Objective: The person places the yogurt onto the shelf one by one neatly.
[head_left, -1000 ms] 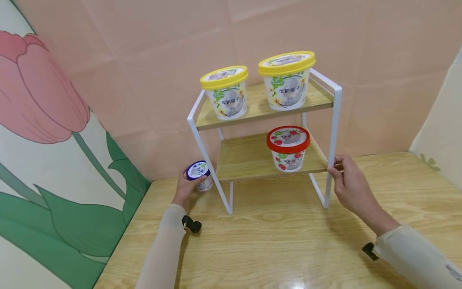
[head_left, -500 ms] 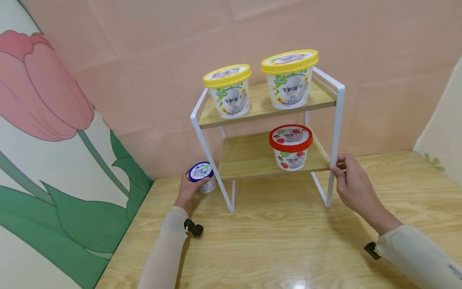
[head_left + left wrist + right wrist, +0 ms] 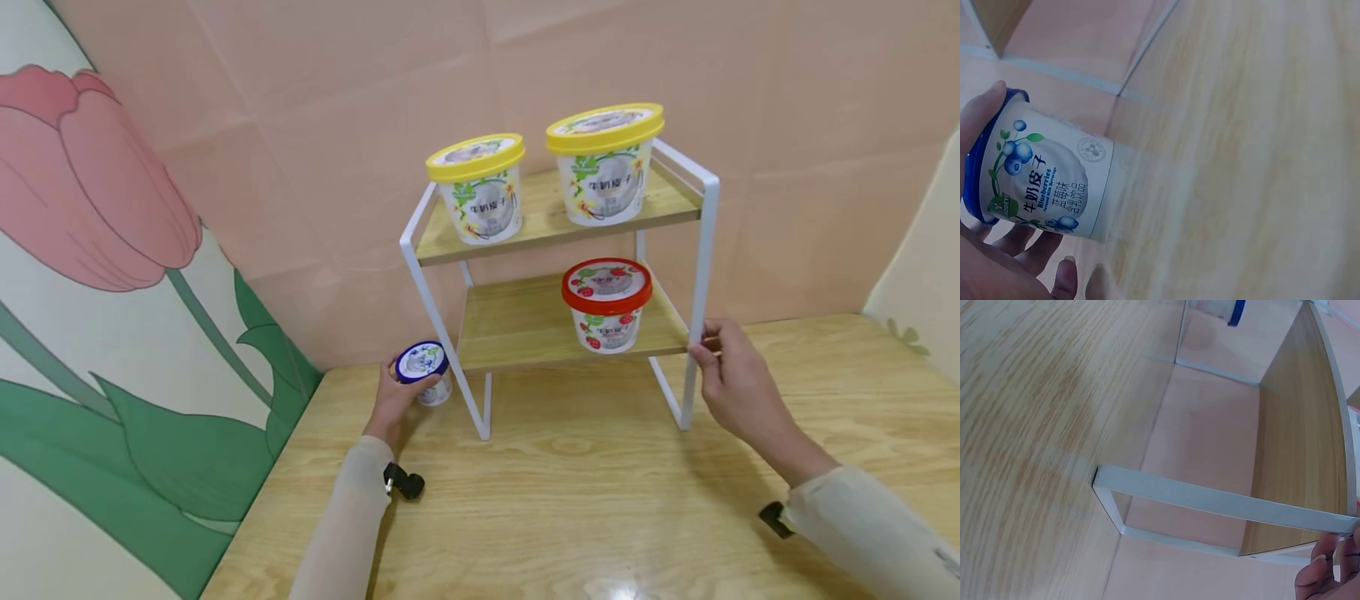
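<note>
In the head view my left hand [image 3: 393,398] grips a small white tub with a blue lid [image 3: 422,362], left of a two-tier shelf rack. Blueberries are printed on this tub [image 3: 1047,172] in the left wrist view, and my thumb lies over its lid's edge. My right hand [image 3: 738,379] holds the white metal leg [image 3: 702,275] on the rack's right side, at the height of the lower board. Fingertips [image 3: 1324,547] close at this leg in the right wrist view. On the lower board [image 3: 510,321] stands a red-lidded strawberry tub [image 3: 609,307].
Two larger yellow-lidded tubs, one on the left [image 3: 480,196] and one on the right [image 3: 606,179], stand on the upper board [image 3: 536,200]. The rack rests on a wood-grain table [image 3: 570,500]. A pink backdrop [image 3: 337,167] closes off the back; a tulip-printed panel [image 3: 127,192] borders the left.
My left hand and the blue-lidded tub have shifted slightly toward me relative to the rack. My right hand keeps its hold on the leg, and the head view has turned slightly.
</note>
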`<act>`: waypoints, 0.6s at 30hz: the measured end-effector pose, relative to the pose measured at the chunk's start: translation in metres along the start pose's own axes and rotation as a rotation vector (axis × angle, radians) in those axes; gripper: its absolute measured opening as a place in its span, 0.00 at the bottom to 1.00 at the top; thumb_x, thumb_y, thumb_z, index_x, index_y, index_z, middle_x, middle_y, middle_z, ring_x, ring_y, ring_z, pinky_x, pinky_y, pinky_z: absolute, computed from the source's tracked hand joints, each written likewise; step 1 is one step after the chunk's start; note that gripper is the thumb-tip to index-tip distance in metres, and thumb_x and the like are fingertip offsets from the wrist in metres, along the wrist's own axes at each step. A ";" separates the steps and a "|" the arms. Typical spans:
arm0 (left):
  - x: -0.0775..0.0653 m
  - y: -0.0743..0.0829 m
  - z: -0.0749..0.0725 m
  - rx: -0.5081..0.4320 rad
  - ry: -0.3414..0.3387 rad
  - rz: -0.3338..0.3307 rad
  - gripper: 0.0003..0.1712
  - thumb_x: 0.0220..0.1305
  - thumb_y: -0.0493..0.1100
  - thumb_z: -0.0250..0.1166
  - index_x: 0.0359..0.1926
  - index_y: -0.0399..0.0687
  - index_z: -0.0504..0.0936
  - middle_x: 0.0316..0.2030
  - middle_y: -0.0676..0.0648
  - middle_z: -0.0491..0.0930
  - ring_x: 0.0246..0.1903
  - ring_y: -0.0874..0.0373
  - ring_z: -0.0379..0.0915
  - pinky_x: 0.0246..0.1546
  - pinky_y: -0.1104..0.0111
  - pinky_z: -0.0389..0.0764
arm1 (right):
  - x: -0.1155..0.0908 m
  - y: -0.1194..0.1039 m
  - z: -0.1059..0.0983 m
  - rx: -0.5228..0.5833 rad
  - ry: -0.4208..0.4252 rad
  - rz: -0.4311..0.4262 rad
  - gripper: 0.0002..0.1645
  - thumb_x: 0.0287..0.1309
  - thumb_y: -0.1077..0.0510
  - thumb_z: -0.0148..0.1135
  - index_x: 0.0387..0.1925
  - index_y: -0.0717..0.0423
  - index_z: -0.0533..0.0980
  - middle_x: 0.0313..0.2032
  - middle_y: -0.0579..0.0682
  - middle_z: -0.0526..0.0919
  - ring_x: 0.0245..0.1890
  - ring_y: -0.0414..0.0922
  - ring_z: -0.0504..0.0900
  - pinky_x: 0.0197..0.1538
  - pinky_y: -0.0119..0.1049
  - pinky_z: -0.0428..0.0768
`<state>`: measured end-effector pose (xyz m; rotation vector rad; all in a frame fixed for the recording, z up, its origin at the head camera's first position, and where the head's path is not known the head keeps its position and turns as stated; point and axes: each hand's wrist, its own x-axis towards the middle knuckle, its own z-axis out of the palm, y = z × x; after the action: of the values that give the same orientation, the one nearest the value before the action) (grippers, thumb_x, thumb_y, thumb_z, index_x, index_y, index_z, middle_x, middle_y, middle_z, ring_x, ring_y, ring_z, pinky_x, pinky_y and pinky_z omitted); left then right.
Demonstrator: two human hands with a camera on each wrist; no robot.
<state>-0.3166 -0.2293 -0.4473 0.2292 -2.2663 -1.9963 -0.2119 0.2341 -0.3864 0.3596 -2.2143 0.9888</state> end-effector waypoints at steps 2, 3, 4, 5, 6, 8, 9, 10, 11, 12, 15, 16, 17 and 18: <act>-0.002 -0.001 0.000 -0.016 -0.009 0.008 0.59 0.46 0.39 0.80 0.74 0.54 0.53 0.68 0.37 0.66 0.68 0.42 0.63 0.74 0.49 0.60 | 0.000 0.000 0.000 0.002 0.001 -0.002 0.09 0.68 0.70 0.54 0.47 0.70 0.69 0.40 0.65 0.77 0.42 0.13 0.61 0.36 0.09 0.65; -0.003 -0.002 -0.001 -0.020 -0.012 0.011 0.59 0.46 0.39 0.80 0.73 0.54 0.53 0.67 0.37 0.67 0.67 0.43 0.64 0.74 0.49 0.60 | 0.000 -0.001 0.000 0.002 -0.001 -0.001 0.09 0.68 0.69 0.54 0.47 0.70 0.69 0.40 0.65 0.77 0.41 0.13 0.61 0.36 0.09 0.65; -0.003 -0.002 -0.001 -0.023 -0.013 0.012 0.58 0.46 0.39 0.80 0.73 0.54 0.54 0.67 0.37 0.67 0.67 0.43 0.64 0.74 0.49 0.61 | 0.000 -0.001 0.000 -0.001 -0.004 0.001 0.09 0.68 0.69 0.54 0.47 0.69 0.69 0.40 0.65 0.77 0.41 0.14 0.62 0.35 0.10 0.65; -0.005 -0.003 -0.001 -0.025 -0.013 0.013 0.58 0.46 0.40 0.81 0.73 0.55 0.54 0.66 0.37 0.67 0.67 0.43 0.65 0.74 0.50 0.61 | 0.001 -0.001 -0.001 -0.004 -0.007 0.005 0.09 0.68 0.69 0.54 0.47 0.69 0.69 0.41 0.64 0.77 0.41 0.15 0.63 0.35 0.10 0.65; -0.006 -0.003 -0.001 -0.025 -0.013 0.012 0.58 0.46 0.40 0.81 0.73 0.55 0.54 0.66 0.37 0.68 0.66 0.43 0.65 0.74 0.50 0.61 | 0.001 -0.001 -0.001 -0.006 -0.009 0.006 0.09 0.69 0.69 0.54 0.47 0.69 0.69 0.40 0.64 0.77 0.41 0.19 0.66 0.35 0.10 0.66; -0.009 -0.004 0.000 -0.025 -0.010 0.012 0.59 0.45 0.40 0.81 0.73 0.55 0.54 0.66 0.37 0.68 0.66 0.43 0.66 0.74 0.50 0.61 | 0.001 -0.001 -0.001 -0.008 -0.012 0.014 0.08 0.69 0.68 0.53 0.47 0.69 0.69 0.41 0.64 0.77 0.41 0.25 0.69 0.35 0.11 0.66; -0.011 -0.004 -0.001 -0.022 -0.010 0.012 0.59 0.46 0.40 0.81 0.73 0.54 0.53 0.67 0.36 0.68 0.66 0.42 0.65 0.74 0.49 0.60 | 0.001 -0.002 -0.001 -0.012 -0.012 0.017 0.08 0.69 0.68 0.53 0.47 0.69 0.69 0.41 0.64 0.77 0.41 0.27 0.70 0.35 0.11 0.66; -0.013 -0.004 -0.001 -0.022 -0.009 0.012 0.59 0.46 0.40 0.81 0.73 0.54 0.53 0.67 0.36 0.68 0.67 0.42 0.65 0.74 0.49 0.60 | 0.001 -0.002 -0.001 -0.015 -0.012 0.018 0.08 0.69 0.68 0.53 0.47 0.69 0.69 0.41 0.63 0.77 0.41 0.26 0.70 0.35 0.11 0.66; -0.014 -0.004 0.000 -0.025 -0.006 0.009 0.59 0.45 0.39 0.81 0.73 0.54 0.53 0.67 0.35 0.68 0.67 0.42 0.65 0.74 0.49 0.60 | 0.001 -0.002 -0.001 -0.012 -0.012 0.019 0.08 0.69 0.68 0.53 0.47 0.69 0.69 0.41 0.64 0.77 0.41 0.26 0.70 0.35 0.11 0.66; -0.016 -0.004 0.000 -0.027 -0.004 0.007 0.59 0.45 0.38 0.80 0.73 0.54 0.53 0.67 0.35 0.68 0.67 0.41 0.65 0.74 0.49 0.60 | 0.000 -0.002 -0.001 -0.011 -0.010 0.017 0.08 0.69 0.68 0.53 0.47 0.69 0.69 0.41 0.64 0.77 0.41 0.24 0.69 0.35 0.11 0.66; -0.020 -0.005 -0.001 -0.018 0.004 0.002 0.58 0.46 0.37 0.80 0.73 0.53 0.54 0.67 0.36 0.67 0.67 0.41 0.65 0.74 0.49 0.61 | 0.000 -0.002 -0.001 -0.002 -0.007 0.014 0.08 0.69 0.68 0.53 0.47 0.69 0.69 0.41 0.64 0.78 0.41 0.14 0.62 0.34 0.10 0.66; -0.021 -0.005 -0.001 -0.017 0.007 -0.001 0.58 0.46 0.37 0.80 0.73 0.54 0.54 0.67 0.36 0.67 0.67 0.42 0.64 0.74 0.49 0.61 | 0.000 -0.002 -0.001 0.003 -0.007 0.013 0.09 0.69 0.68 0.53 0.47 0.69 0.69 0.41 0.64 0.77 0.41 0.14 0.62 0.34 0.10 0.66; -0.023 -0.005 -0.001 -0.012 0.009 -0.006 0.58 0.46 0.37 0.80 0.73 0.54 0.54 0.67 0.36 0.67 0.67 0.42 0.64 0.74 0.49 0.61 | 0.000 -0.002 -0.001 0.002 -0.007 0.012 0.09 0.69 0.68 0.53 0.47 0.69 0.69 0.41 0.64 0.78 0.41 0.14 0.62 0.34 0.10 0.66; -0.024 -0.004 -0.001 -0.002 0.009 -0.009 0.59 0.46 0.37 0.80 0.74 0.53 0.54 0.67 0.36 0.67 0.68 0.42 0.64 0.74 0.49 0.61 | 0.000 -0.002 -0.001 0.001 -0.006 0.012 0.09 0.69 0.68 0.54 0.47 0.69 0.69 0.41 0.64 0.78 0.41 0.15 0.62 0.35 0.10 0.66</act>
<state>-0.2924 -0.2264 -0.4509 0.2484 -2.2624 -1.9974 -0.2109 0.2336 -0.3846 0.3497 -2.2238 0.9964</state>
